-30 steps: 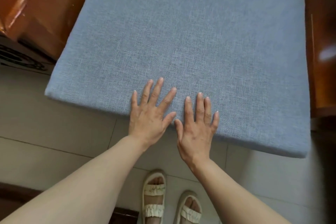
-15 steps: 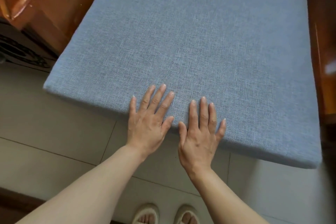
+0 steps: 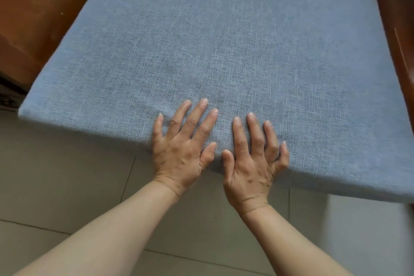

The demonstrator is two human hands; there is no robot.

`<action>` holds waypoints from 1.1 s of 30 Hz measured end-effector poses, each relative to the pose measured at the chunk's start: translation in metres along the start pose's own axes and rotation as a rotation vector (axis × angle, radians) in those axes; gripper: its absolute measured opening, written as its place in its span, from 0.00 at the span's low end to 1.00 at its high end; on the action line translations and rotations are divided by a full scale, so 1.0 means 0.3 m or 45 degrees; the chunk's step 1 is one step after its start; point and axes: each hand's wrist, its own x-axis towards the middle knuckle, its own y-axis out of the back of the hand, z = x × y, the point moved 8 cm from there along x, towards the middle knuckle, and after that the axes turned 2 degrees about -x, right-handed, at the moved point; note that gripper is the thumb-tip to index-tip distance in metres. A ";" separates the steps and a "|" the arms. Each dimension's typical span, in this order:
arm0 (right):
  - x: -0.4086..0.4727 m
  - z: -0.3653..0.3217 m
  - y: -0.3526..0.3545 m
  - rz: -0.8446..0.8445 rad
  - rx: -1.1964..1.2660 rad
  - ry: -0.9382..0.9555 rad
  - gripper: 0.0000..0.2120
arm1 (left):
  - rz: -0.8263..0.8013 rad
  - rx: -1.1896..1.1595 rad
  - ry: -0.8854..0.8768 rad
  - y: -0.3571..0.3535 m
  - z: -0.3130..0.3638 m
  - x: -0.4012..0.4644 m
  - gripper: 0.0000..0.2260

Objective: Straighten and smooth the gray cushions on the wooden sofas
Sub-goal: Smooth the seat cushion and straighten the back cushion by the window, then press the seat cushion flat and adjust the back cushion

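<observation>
Two bare forearms reach forward from the bottom of the view, side by side. The left hand [image 3: 181,152] lies palm down with fingers straight and slightly spread. The right hand [image 3: 253,163] lies palm down just beside it, fingers straight, its thumb near the left thumb without touching.

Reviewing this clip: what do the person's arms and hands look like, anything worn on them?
Both forearms are bare as far as the frame shows, with no sleeves in view. The left hand and right hand wear no gloves, rings, watch or bracelets. Fingernails are short and unpainted.
</observation>
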 end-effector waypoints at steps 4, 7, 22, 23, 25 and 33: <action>0.076 0.015 -0.032 -0.067 0.019 0.010 0.26 | -0.047 0.008 -0.040 -0.031 -0.001 0.103 0.24; 0.073 0.018 -0.036 -0.144 0.025 0.025 0.26 | -0.088 0.020 -0.071 -0.035 0.005 0.114 0.24; 0.184 -0.015 0.314 -1.415 0.143 -0.193 0.38 | -1.250 -0.107 0.225 0.320 0.100 0.094 0.31; 0.193 -0.023 0.366 -1.430 0.126 -0.185 0.38 | -1.274 -0.116 0.254 0.378 0.104 0.093 0.31; 0.209 -0.052 0.493 -1.454 0.076 -0.146 0.34 | -1.309 -0.126 0.296 0.513 0.114 0.090 0.32; 0.251 -0.142 0.995 -1.458 0.001 -0.065 0.30 | -1.358 -0.091 0.312 1.024 0.191 0.117 0.32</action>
